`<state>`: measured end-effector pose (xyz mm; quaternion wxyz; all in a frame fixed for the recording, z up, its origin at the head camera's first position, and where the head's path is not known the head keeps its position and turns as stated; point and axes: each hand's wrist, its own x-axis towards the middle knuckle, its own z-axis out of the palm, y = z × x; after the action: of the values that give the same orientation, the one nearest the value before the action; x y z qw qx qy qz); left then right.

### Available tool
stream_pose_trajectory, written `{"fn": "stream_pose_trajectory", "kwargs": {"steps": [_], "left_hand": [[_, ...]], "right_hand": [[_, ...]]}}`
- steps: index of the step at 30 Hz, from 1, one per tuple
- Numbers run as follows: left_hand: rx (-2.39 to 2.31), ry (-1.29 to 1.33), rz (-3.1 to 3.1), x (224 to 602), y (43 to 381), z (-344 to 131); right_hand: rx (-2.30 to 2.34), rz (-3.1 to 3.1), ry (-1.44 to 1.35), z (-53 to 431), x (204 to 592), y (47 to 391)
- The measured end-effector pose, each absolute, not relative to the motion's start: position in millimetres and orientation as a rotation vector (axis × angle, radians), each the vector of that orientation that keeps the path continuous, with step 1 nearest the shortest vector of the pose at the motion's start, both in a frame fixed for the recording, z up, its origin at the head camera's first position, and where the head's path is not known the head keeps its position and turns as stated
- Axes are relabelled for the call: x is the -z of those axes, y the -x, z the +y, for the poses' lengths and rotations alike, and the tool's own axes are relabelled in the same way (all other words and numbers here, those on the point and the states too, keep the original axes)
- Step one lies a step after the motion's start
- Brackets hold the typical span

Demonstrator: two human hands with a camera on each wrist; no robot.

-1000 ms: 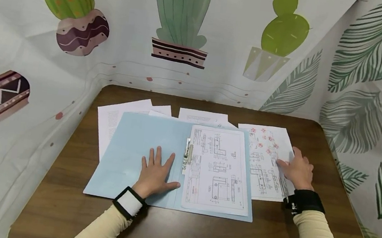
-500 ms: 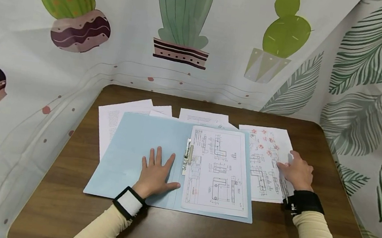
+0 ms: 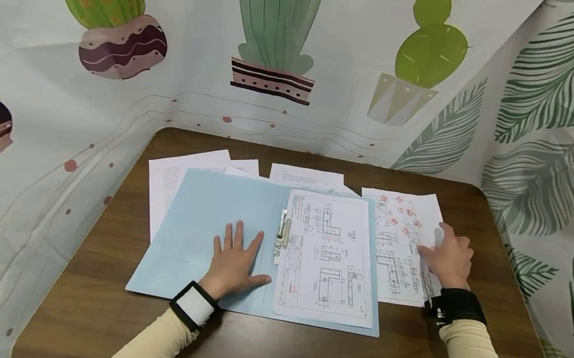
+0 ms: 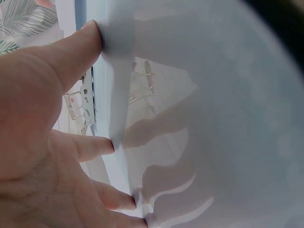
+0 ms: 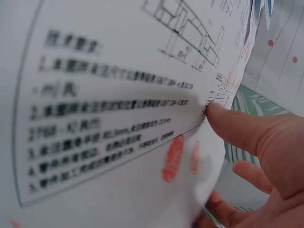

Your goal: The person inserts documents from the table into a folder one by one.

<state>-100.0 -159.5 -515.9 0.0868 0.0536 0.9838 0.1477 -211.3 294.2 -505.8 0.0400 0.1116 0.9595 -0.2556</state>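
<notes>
A light blue lever-clip folder (image 3: 211, 194) lies open on the table. My left hand (image 3: 231, 264) rests on its left cover, fingers spread and thumb by the spine. In the left wrist view, the fingertips (image 4: 107, 145) touch the glossy cover. A metal clip (image 3: 282, 234) sits along the spine beside technical drawings (image 3: 323, 301) on the folder's right side. Right of the folder, my right hand (image 3: 449, 259) holds the right edge of a drawing sheet (image 3: 397, 286) with red stamp marks. The thumb (image 5: 232, 118) lies on its printed face; the other fingers are at its edge, partly hidden.
Printed pages (image 3: 159, 179) stick out behind the folder's left cover, and another text page (image 3: 308, 175) shows behind its middle. The brown wooden table (image 3: 267, 354) has rounded back corners. A cloth backdrop (image 3: 189, 55) with cacti and leaves hangs behind and at the sides.
The stamped sheet's top right corner has shifted slightly to the right, along with my right hand. My left hand and the folder have stayed in place.
</notes>
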Motion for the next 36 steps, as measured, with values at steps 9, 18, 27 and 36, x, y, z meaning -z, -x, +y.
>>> {"fn": "stream_pose_trajectory", "kwargs": {"steps": [9, 18, 27, 36], "left_hand": [[-0.441, -0.158, 2.924, 514, 100, -159], [-0.436, -0.162, 2.928, 511, 101, -158], [-0.412, -0.158, 2.925, 511, 102, -158], [-0.415, -0.152, 2.918, 512, 101, -158]], "right_hand": [[0.837, 2.955, -0.534, 299, 502, 214], [0.891, 2.898, -0.656, 312, 503, 215], [0.860, 2.883, -0.673, 316, 505, 218], [0.847, 2.870, -0.661, 317, 507, 217]]}}
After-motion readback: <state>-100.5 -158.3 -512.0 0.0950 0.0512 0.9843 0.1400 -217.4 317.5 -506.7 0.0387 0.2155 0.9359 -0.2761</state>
